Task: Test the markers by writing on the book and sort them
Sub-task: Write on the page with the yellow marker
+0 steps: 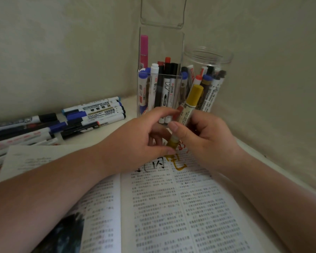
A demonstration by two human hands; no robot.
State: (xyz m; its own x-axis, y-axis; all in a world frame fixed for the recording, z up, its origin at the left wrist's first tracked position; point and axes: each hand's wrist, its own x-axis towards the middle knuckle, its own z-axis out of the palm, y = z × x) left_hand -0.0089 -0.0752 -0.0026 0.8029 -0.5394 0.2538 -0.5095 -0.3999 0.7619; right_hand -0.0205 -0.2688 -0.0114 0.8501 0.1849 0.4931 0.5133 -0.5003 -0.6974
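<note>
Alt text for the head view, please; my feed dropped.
Both hands hold a yellow marker over the open book: the right hand grips its barrel, the left hand pinches its lower end. Behind stand a clear holder and a jar holding markers; loose markers lie left.

Pretty dim, flat indoor light for you here; wide-angle bends the edges, and your forearms look soft, slightly blurry.

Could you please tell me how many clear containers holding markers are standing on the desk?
2. The square holder stands upright at the back, centre of view; the round jar stands close beside it, further right. None seems hidden.
</note>
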